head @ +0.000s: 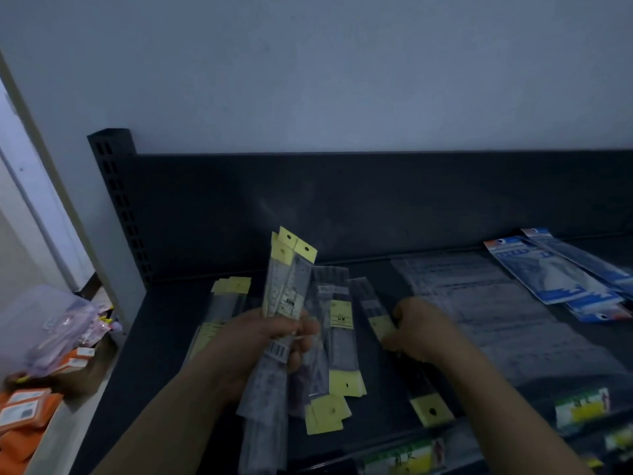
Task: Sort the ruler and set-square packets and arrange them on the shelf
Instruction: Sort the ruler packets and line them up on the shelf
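Upright, a bundle of ruler packets (pixel 288 279) sits in the left hand (pixel 263 341), fingers (pixel 302 351) curled round it; the right hand (pixel 423 332) pinches a single ruler packet (pixel 431 411) lying on the shelf (pixel 164 337).

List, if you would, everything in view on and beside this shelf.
held ruler packets: at least three, clear with yellow tags, upright in left hand.
loose ruler packets: several, clear with yellow tags, flat on shelf.
clear sleeves: count unclear, pale, right of middle.
blue packets: about three, blue and white, far right.
green-labelled packets: several, green and yellow, front right.
shelf: one, black, underneath.
plastic bag: one, clear, far left.
orange packets: several, orange, lower left.
left hand: one, grips held ruler packets.
right hand: one, pinches one of the loose ruler packets.
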A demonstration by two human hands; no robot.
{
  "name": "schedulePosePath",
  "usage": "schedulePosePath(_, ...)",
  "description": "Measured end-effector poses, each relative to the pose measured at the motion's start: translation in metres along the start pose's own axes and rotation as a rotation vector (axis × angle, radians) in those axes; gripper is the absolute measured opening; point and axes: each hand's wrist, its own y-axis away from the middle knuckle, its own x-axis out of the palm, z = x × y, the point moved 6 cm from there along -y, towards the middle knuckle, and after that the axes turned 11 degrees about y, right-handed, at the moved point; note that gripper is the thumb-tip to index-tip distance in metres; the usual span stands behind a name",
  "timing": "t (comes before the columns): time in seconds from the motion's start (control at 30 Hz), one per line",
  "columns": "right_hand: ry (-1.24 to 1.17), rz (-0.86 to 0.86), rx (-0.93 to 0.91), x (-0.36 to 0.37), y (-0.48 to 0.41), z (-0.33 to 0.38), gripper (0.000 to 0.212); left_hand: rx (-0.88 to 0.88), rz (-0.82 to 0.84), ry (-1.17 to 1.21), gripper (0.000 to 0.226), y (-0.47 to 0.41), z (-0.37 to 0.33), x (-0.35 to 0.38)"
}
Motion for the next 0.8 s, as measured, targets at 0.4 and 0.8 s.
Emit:
schedulePosePath(0.4,-0.185,0.113,0.033,-0.001,-0.001,-0.015,0.038,0.009,0.003,-0.014,0.023,0.002,-0.001,0.001)
schedulePosePath(0.8,-1.419,0.101,-0.287,0.0,0.03,0.039,0.004,-0.018,0.079,0.079,0.027,0.001,0.003,0.004)
